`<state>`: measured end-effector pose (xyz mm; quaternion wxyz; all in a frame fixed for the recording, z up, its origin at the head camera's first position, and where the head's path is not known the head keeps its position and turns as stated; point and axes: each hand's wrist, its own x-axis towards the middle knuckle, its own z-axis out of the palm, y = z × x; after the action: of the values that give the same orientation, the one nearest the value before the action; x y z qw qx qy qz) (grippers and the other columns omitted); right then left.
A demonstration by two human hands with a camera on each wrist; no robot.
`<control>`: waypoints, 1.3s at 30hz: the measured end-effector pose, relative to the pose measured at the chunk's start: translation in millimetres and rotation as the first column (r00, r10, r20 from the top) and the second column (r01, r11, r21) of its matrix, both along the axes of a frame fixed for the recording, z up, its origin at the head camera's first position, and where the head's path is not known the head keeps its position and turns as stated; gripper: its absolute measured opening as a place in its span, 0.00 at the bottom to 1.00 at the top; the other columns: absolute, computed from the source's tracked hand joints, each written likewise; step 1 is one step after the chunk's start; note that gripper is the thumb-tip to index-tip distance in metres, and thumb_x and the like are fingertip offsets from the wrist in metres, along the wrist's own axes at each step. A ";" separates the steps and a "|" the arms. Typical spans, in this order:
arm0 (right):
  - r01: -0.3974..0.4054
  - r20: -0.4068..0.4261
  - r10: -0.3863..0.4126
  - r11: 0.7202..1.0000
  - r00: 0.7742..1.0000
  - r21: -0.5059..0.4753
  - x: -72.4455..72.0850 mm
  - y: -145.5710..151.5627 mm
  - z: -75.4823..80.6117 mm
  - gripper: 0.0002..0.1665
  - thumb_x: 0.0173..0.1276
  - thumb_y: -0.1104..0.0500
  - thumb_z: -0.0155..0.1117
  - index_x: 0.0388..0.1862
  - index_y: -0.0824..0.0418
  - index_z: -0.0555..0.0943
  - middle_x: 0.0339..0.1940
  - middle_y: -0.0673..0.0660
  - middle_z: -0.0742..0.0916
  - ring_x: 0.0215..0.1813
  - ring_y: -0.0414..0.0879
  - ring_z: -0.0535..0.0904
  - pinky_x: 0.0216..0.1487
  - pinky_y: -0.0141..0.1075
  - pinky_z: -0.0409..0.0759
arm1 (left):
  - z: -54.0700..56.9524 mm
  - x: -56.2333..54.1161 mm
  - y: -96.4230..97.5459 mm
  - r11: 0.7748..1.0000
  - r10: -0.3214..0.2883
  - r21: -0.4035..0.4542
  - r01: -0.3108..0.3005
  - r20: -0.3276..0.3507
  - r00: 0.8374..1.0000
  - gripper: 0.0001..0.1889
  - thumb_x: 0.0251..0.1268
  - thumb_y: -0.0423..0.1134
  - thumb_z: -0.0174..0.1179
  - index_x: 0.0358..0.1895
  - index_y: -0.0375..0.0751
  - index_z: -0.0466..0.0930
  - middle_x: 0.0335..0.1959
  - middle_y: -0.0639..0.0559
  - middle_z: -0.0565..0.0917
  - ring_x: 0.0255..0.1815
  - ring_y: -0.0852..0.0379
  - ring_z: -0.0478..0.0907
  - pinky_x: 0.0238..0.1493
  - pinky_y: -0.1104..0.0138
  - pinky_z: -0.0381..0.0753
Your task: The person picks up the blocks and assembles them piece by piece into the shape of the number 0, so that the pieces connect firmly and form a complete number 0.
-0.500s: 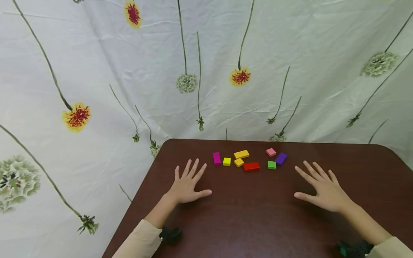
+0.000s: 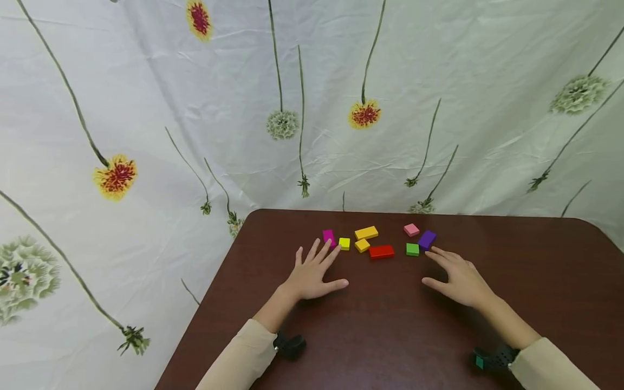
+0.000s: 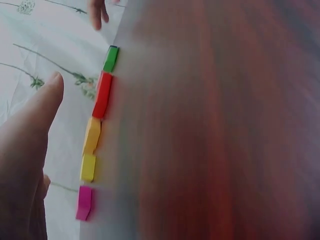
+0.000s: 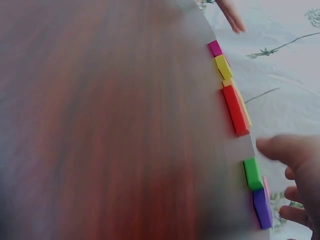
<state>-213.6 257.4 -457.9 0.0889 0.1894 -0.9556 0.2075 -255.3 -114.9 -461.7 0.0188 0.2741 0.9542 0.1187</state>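
Observation:
In the head view my left hand (image 2: 309, 276) is spread above the table, fingertips close to the magenta block (image 2: 329, 237) and the small yellow block (image 2: 344, 244). My right hand (image 2: 458, 279) has its fingers extended near the purple block (image 2: 427, 240) and the green block (image 2: 412, 249). Neither hand holds anything. Between them lie a red block (image 2: 382, 252), a long orange-yellow block (image 2: 366, 233), a shorter orange-yellow block (image 2: 362, 246) and a pink block (image 2: 411, 229). The left wrist view shows my thumb (image 3: 42, 107) left of the row of blocks.
The blocks lie toward the far side of a dark brown table (image 2: 380, 336) with rounded corners. Behind it hangs a pale cloth (image 2: 322, 157) printed with flowers. Black bands (image 2: 290, 345) are worn at both wrists, below beige sleeves.
Both hands have moved inward and a little forward, closer to the blocks. The right hand's fingers are less spread than before. The blocks keep their places on the table.

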 end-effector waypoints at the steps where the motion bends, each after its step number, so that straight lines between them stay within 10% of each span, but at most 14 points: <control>1: -0.003 0.003 0.003 1.000 1.000 -0.020 -3.9 -3.1 0.0 0.39 0.63 0.46 0.68 0.66 0.67 0.73 0.66 0.70 0.74 0.65 0.69 0.67 0.56 0.70 0.62 | 0.2 -2.7 4.8 1.000 -0.007 0.012 0.007 0.012 1.000 0.47 0.62 0.75 0.41 0.79 0.55 0.46 0.80 0.49 0.46 0.79 0.43 0.34 0.68 0.35 0.37; 8: -0.004 0.050 0.013 0.985 0.999 -0.174 -30.2 -26.0 -1.4 0.28 0.64 0.58 0.69 0.60 0.70 0.77 0.56 0.69 0.81 0.60 0.66 0.73 0.58 0.61 0.69 | -0.7 -23.0 39.0 0.993 -0.041 0.113 0.036 0.042 0.998 0.43 0.65 0.69 0.48 0.78 0.51 0.53 0.76 0.51 0.58 0.78 0.47 0.46 0.70 0.43 0.51; 23: 0.021 0.077 -0.006 0.980 0.997 -0.197 -63.3 -60.7 -9.7 0.22 0.63 0.61 0.69 0.55 0.68 0.80 0.50 0.65 0.84 0.44 0.56 0.79 0.47 0.53 0.78 | -6.4 -45.7 90.1 0.992 -0.002 0.122 0.032 -0.239 0.971 0.20 0.61 0.50 0.67 0.54 0.47 0.84 0.51 0.54 0.84 0.51 0.53 0.76 0.53 0.63 0.73; 39: -0.054 0.061 0.059 0.994 0.996 -0.092 -78.8 -65.3 -16.1 0.21 0.62 0.62 0.69 0.54 0.68 0.82 0.51 0.64 0.85 0.53 0.61 0.76 0.54 0.55 0.73 | -5.7 -53.3 107.3 1.000 -0.022 0.014 0.025 -0.182 0.983 0.18 0.62 0.47 0.67 0.54 0.48 0.85 0.51 0.55 0.84 0.50 0.53 0.73 0.51 0.65 0.73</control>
<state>-292.4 192.1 -473.9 0.0612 0.2054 -0.9418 0.2589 -308.5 -7.6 -467.4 -0.0692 0.2951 0.9476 0.1007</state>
